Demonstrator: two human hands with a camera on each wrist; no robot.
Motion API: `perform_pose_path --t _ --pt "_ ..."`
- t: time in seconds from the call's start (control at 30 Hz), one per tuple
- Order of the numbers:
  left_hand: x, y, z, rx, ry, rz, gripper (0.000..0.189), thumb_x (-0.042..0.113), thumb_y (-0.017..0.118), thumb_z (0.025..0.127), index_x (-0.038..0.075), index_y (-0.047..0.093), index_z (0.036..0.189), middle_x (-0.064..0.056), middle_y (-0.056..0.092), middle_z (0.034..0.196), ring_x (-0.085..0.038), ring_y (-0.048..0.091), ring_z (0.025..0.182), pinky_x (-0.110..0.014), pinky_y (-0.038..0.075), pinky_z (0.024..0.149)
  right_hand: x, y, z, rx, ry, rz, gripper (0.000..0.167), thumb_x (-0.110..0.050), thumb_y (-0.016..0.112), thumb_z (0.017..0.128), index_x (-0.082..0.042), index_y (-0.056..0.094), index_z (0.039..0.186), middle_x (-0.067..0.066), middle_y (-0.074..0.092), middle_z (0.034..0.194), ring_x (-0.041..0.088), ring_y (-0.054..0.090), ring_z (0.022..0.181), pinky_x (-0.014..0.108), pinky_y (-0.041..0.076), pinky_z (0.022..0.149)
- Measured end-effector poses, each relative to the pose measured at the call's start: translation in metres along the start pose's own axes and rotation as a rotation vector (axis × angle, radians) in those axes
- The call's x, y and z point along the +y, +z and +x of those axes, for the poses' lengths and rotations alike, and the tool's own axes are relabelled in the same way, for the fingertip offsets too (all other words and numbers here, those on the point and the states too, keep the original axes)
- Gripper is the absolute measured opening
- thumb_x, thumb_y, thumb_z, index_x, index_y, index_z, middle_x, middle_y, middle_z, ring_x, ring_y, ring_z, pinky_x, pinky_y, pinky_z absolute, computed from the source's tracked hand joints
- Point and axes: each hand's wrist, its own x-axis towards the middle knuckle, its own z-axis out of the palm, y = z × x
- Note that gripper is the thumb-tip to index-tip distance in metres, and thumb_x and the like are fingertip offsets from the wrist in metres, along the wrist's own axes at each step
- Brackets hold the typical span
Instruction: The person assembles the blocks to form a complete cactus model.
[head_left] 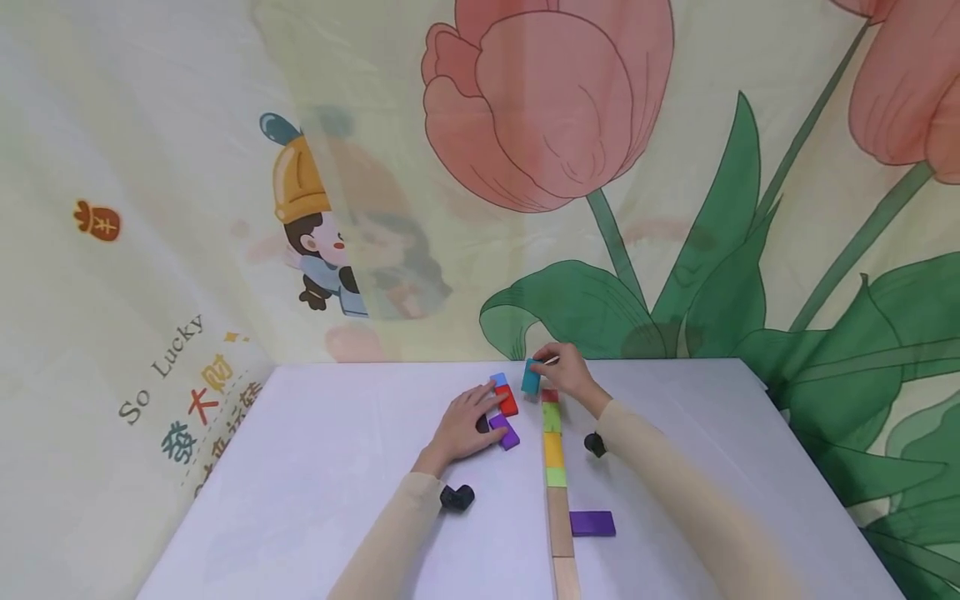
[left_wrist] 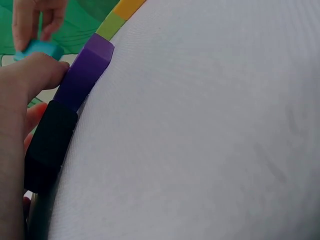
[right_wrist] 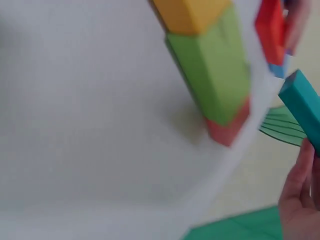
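Note:
My right hand (head_left: 568,372) pinches a teal block (head_left: 530,379) between thumb and fingers, just left of the far end of a row of blocks. That row ends in a red block (head_left: 551,395), with a green block (head_left: 551,417) and a yellow block (head_left: 553,450) nearer me. My left hand (head_left: 459,421) lies with fingers spread over loose blocks left of the row. Its thumb touches a purple block (head_left: 506,433), while its fingertips reach a red block (head_left: 508,401) beside a blue block (head_left: 498,379). A black block (left_wrist: 52,135) lies under the palm, partly hidden.
Nearer me the row continues with a light green block (head_left: 556,477) and plain wooden blocks (head_left: 559,521). Another purple block (head_left: 592,523) lies crosswise against the row's right side. The white table (head_left: 300,500) ends at a printed cloth backdrop (head_left: 405,333) behind the hands.

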Motion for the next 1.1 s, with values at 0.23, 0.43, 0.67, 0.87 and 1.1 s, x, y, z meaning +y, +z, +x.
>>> perform_pose_path --t 0.23,0.43,0.67,0.87,1.1 --pt "-0.004 -0.004 -0.002 -0.002 -0.012 0.009 0.067 0.054 0.054 0.090 0.025 0.045 0.150 -0.003 0.028 0.161 -0.031 0.029 0.144 -0.053 0.023 0.117 -0.009 -0.032 -0.025 -0.120 0.001 -0.038 0.016 -0.007 0.073 0.088 0.001 0.071 0.102 0.012 0.067 0.099 0.026 0.063 0.087 0.033 0.059 0.072" --pt "-0.004 -0.004 -0.004 0.002 -0.008 -0.007 0.067 0.053 0.054 0.090 0.024 0.045 0.150 -0.004 0.028 0.161 -0.031 0.029 0.144 -0.053 0.022 0.117 0.010 -0.057 -0.058 -0.282 -0.012 -0.077 0.012 -0.007 0.073 0.088 0.001 0.072 0.098 0.007 0.068 0.092 0.018 0.062 0.075 0.029 0.058 0.069" --pt "-0.004 -0.001 -0.002 0.002 -0.017 0.007 0.067 0.055 0.053 0.090 0.025 0.044 0.150 -0.003 0.028 0.161 -0.030 0.029 0.145 -0.053 0.022 0.117 0.040 -0.074 -0.098 -0.398 0.026 -0.034 0.010 -0.006 0.073 0.087 0.001 0.073 0.095 0.005 0.066 0.091 0.018 0.060 0.077 0.030 0.059 0.070" --pt "-0.003 0.001 0.000 0.000 -0.016 0.006 0.067 0.055 0.054 0.091 0.026 0.043 0.150 -0.002 0.028 0.161 -0.030 0.028 0.145 -0.053 0.022 0.117 0.052 -0.076 -0.122 -0.408 -0.018 -0.025 0.006 -0.004 0.074 0.085 0.000 0.073 0.090 0.005 0.068 0.089 0.018 0.057 0.076 0.024 0.055 0.064" --pt "-0.002 0.003 0.001 0.010 0.001 0.005 0.068 0.055 0.054 0.091 0.024 0.044 0.150 -0.004 0.029 0.161 -0.031 0.030 0.144 -0.054 0.024 0.116 0.057 -0.069 -0.138 -0.387 -0.035 -0.047 0.005 -0.004 0.073 0.086 -0.001 0.072 0.090 0.002 0.067 0.087 0.014 0.054 0.072 0.021 0.051 0.061"
